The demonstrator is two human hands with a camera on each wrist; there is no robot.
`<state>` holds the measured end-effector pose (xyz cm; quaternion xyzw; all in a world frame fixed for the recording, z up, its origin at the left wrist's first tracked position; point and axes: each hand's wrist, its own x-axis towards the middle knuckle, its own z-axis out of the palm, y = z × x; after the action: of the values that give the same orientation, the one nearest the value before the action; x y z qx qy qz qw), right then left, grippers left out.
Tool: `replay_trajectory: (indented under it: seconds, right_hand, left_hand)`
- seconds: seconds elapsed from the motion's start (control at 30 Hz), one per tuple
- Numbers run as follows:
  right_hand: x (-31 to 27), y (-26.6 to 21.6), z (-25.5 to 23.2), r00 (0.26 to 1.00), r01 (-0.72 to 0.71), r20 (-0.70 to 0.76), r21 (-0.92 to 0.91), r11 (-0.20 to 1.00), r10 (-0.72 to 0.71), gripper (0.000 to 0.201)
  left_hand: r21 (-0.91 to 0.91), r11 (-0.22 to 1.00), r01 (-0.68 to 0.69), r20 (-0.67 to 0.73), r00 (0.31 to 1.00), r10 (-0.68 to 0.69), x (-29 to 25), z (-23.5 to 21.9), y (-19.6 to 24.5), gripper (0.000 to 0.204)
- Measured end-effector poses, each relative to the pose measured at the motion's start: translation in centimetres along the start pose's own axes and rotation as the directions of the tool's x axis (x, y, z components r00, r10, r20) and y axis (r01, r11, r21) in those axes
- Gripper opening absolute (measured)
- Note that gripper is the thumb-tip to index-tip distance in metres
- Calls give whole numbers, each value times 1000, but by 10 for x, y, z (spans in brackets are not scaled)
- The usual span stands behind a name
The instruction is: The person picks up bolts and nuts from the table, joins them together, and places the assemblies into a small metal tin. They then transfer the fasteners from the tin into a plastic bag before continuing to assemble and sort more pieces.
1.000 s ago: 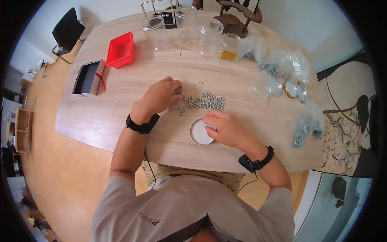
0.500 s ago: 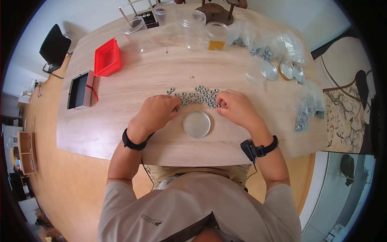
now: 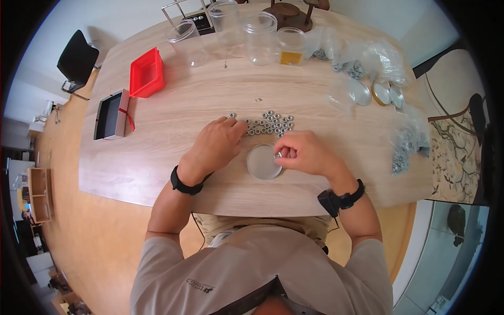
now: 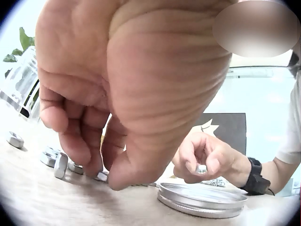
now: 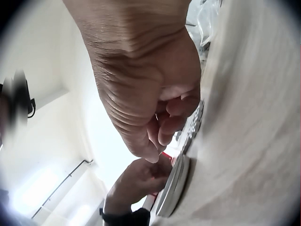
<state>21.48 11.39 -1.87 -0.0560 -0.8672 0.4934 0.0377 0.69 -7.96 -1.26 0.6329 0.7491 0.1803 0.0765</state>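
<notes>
A round metal lid (image 3: 264, 164) lies on the table, its raised rim upward. Beyond it spreads a loose group of hex nuts (image 3: 270, 125). My right hand (image 3: 305, 152) is over the lid's right edge; in the left wrist view its thumb and finger pinch one nut (image 4: 201, 168). At the left end of the group, my left hand (image 3: 216, 144) reaches down with fingers curled. Its thumb and fingertips close on another nut (image 4: 102, 176) at the tabletop, while a nut standing on edge (image 4: 60, 165) is beside them. The palm hides part of the group.
Clear plastic jars (image 3: 260, 42) stand at the back. On the left are a red basket (image 3: 160, 68) and a grey box (image 3: 119, 115). Bags of hardware (image 3: 401, 152) and metal lids (image 3: 360, 93) lie to the right.
My right hand went from the lid to the nuts' right side, then came back over the lid with a nut. My left hand has shifted along the left end of the nuts.
</notes>
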Motion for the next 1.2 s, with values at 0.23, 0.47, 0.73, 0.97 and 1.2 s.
replay_trajectory:
  seconds: [0.23, 0.47, 0.73, 0.97, 1.2]
  right_hand:
    - [1, 13, -3, 985, -86, -152, -48, 995, 77, 17]
    - [2, 30, 2, 975, -21, -220, -175, 984, -19, 13]
    - [2, 30, 6, 965, 28, -239, -331, 943, -112, 11]
    - [0, 8, 4, 986, 37, -160, -73, 997, -48, 18]
    - [4, 14, 9, 982, 79, -170, -53, 995, -87, 15]
  left_hand:
    - [-302, 952, -48, 143, 985, 95, 2, -13, 17, 15]
    - [-286, 947, 148, 104, 987, -123, -3, -41, -3, 3]
    - [-14, 958, 286, 143, 949, -281, -8, -26, -19, 14]
    - [-177, 969, 174, 186, 972, -141, -3, -21, -4, 14]
    - [-394, 916, 74, 311, 949, 57, 0, -23, 11, 14]
